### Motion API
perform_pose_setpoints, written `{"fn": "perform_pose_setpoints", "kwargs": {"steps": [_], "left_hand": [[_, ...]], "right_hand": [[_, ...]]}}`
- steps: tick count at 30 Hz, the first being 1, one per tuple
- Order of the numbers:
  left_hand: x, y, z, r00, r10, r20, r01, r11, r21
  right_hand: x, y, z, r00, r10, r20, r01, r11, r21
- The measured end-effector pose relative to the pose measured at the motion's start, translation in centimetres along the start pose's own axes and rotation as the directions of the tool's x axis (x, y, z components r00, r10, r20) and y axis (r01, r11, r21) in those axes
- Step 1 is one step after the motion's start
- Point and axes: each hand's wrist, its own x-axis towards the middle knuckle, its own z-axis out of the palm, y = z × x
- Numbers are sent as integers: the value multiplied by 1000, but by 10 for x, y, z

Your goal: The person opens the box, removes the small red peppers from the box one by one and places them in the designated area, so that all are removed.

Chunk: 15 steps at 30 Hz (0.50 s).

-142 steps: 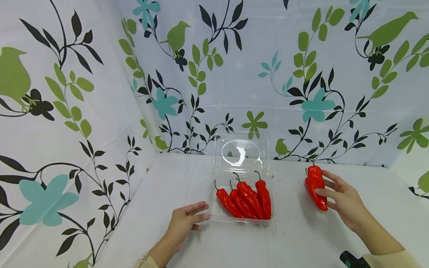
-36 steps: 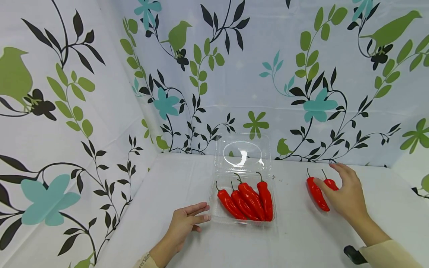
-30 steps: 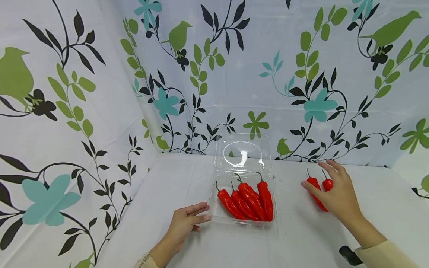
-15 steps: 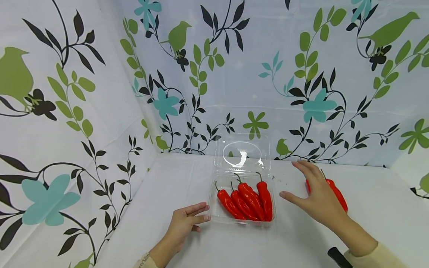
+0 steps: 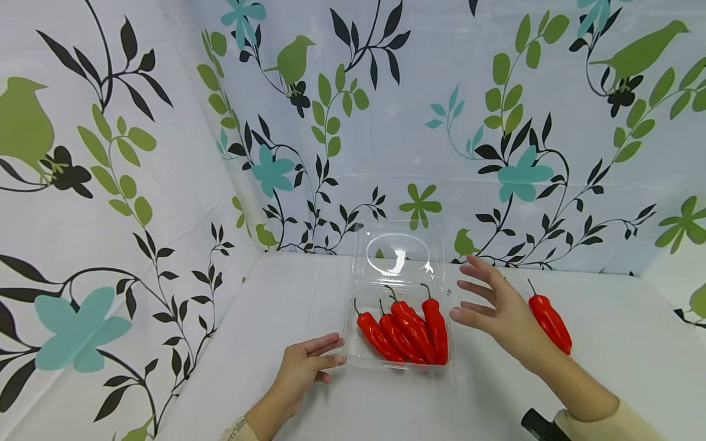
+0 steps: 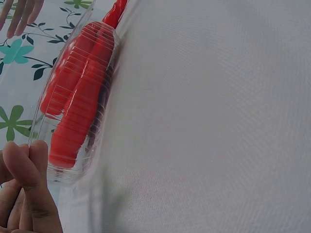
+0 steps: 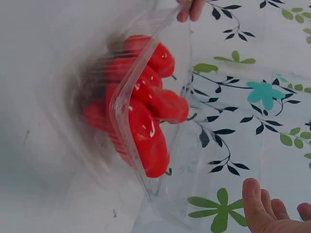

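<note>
A clear plastic clamshell box lies open on the white table, lid raised at the back. Several red chili peppers lie in it, stems toward the lid. At its left edge my left hand pinches the rim between thumb and fingers; the left wrist view shows these fingertips at the box corner. My right hand hovers right of the box with fingers spread, holding nothing. Another red chili pepper lies on the table beyond the right wrist. A second loose pepper, seen earlier, is out of sight, probably behind that hand.
A white cloth printed with birds, leaves and flowers hangs behind the table and along its left side. A black device sits at the right sleeve.
My right hand held a pepper at first, then let go at the right of the table. It has since moved left toward the box, fingers spreading. My left hand stays at the rim.
</note>
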Motion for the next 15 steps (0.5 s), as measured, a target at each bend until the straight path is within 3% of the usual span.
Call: {"fn": "perform_pose_setpoints", "kwargs": {"steps": [8,15], "left_hand": [[0,1,-1,1000,1,1,-1,1000,-2],[0,-1,-1,1000,-2,1,2,1000,-6]], "right_hand": [[11,5,11,977,199,71,-210,948,237],[23,22,34,942,315,117,-336,904,266]]}}
